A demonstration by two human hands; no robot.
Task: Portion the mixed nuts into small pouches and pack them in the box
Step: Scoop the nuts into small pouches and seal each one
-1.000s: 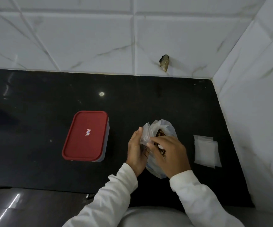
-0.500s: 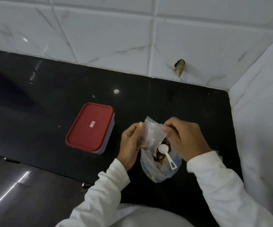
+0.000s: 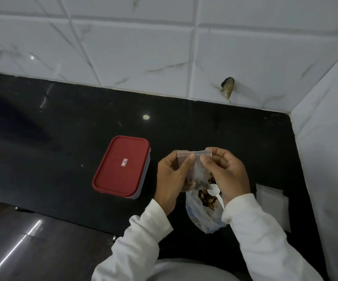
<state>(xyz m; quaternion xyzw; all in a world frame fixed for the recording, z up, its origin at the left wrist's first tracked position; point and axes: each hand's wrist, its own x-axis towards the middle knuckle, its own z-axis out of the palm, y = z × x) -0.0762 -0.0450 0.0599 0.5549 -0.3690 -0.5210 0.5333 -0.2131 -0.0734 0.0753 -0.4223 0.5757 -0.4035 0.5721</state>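
Both hands hold a small clear pouch (image 3: pixel 197 169) with nuts in its bottom, above the counter. My left hand (image 3: pixel 173 175) pinches the pouch's left top edge and my right hand (image 3: pixel 226 173) pinches the right top edge at the zip strip. Below them stands the big open bag of mixed nuts (image 3: pixel 204 211) with a white plastic spoon (image 3: pixel 216 196) lying in its mouth. The box (image 3: pixel 121 166), with a red lid shut on it, sits to the left of my hands.
A flat stack of empty clear pouches (image 3: pixel 271 201) lies on the black counter (image 3: pixel 62 138) to the right, close to the tiled side wall (image 3: pixel 326 138). The tiled back wall has a chipped hole (image 3: pixel 227 86). The counter's front edge runs at lower left.
My right hand let go of the spoon, which now rests in the nut bag, and moved up to the pouch's top edge. Both hands now pinch the pouch's top.
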